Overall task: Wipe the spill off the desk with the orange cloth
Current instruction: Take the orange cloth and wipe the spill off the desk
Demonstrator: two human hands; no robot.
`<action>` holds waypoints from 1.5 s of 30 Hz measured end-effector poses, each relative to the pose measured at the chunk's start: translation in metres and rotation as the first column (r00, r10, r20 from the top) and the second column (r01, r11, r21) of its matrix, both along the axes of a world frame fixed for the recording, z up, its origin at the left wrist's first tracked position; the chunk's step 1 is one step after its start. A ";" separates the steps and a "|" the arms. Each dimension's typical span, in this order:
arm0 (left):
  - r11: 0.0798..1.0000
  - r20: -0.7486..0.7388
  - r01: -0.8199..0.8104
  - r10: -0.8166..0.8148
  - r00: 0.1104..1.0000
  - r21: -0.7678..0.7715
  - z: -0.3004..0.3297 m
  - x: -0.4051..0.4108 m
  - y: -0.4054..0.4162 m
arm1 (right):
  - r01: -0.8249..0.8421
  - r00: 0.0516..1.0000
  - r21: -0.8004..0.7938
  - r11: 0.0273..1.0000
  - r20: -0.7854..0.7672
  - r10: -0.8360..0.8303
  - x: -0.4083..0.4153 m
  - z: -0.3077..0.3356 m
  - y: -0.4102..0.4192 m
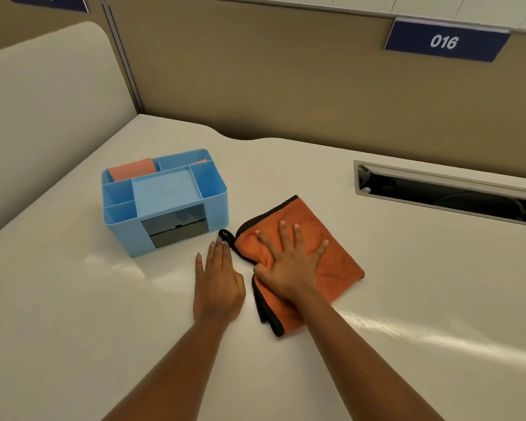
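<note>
Head view puts the orange cloth [304, 262] just right of centre on the desk [407, 268], folded over on itself with its black edging and hanging loop showing at about 10 o'clock. Your right hand [292, 262] lies flat on it, fingers spread wide, palm pressing down, so the wiping looks under way rather than finished. No spill is visible anywhere; the pale surface shows only glare streaks, so you cannot tell how much liquid is left or whether it sits under the cloth. Your left hand [217, 281] rests palm-down on the bare desk just beside the cloth at 9 o'clock, fingers held together, holding nothing. Further out at 10 o'clock stands the blue desk organiser [164, 202], apart from the cloth. A recessed cable slot [450, 192] runs at 2 o'clock.
</note>
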State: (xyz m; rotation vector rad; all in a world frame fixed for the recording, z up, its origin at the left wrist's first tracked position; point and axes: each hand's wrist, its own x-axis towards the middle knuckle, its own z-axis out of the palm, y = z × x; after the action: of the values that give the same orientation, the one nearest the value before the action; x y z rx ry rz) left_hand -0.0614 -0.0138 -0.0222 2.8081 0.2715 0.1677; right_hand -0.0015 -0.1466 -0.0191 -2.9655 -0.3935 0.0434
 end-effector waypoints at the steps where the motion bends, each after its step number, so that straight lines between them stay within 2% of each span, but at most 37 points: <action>1: 1.000 0.010 0.020 -0.020 1.000 0.001 0.004 -0.001 -0.006 | 0.010 1.000 0.000 1.000 0.016 -0.010 -0.008 0.004 -0.015; 6: 1.000 -0.012 -0.006 0.006 1.000 0.016 0.000 0.000 0.001 | 0.082 0.997 0.002 0.997 0.003 -0.082 -0.016 0.002 -0.058; 11: 1.000 -0.002 0.009 -0.009 1.000 0.020 0.000 -0.002 0.000 | 0.325 0.946 -0.014 0.946 -0.019 -0.325 -0.020 0.006 -0.136; 14: 1.000 -0.007 0.010 -0.010 1.000 0.024 0.000 -0.002 0.000 | 0.544 0.839 0.021 0.839 -0.036 -0.543 -0.034 0.010 -0.180; 17: 0.999 -0.007 0.009 -0.009 1.000 0.043 0.000 -0.001 -0.001 | 0.726 0.687 0.103 0.680 -0.063 -0.724 -0.051 0.016 -0.189; 19: 0.999 -0.007 0.009 -0.009 1.000 0.042 -0.001 -0.001 -0.002 | 0.784 0.618 0.139 0.605 -0.084 -0.781 -0.061 0.018 -0.175; 22: 0.998 -0.013 0.011 -0.010 1.000 0.059 -0.001 -0.002 -0.004 | 0.806 0.587 0.156 0.571 -0.085 -0.805 -0.069 0.014 -0.139; 32: 0.996 -0.022 0.002 0.000 1.000 0.084 -0.005 0.002 -0.003 | 0.571 0.820 0.158 0.806 -0.068 -0.568 -0.017 0.006 -0.010; 34: 0.998 -0.008 -0.001 0.001 1.000 0.057 -0.005 0.002 -0.002 | 0.467 0.884 0.125 0.876 -0.065 -0.462 -0.004 0.008 0.003; 37: 0.998 0.055 -0.004 0.007 0.998 -0.060 -0.002 0.001 -0.003 | 0.200 0.979 0.051 0.978 -0.057 -0.197 0.005 0.009 0.006; 41: 0.985 0.122 -0.003 0.025 0.992 -0.175 0.002 0.000 -0.003 | -0.032 0.999 -0.017 0.999 -0.028 0.031 -0.006 0.007 0.002; 45: 0.986 0.188 0.010 0.022 0.982 -0.166 0.003 -0.004 -0.001 | -0.168 0.986 -0.042 0.985 -0.012 0.168 -0.037 0.008 -0.004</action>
State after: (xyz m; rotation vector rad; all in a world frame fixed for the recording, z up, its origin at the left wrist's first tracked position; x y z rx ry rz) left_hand -0.0652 -0.0147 -0.0194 2.6034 0.2376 0.3925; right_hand -0.0380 -0.1502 -0.0113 -2.9653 -0.6485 0.0844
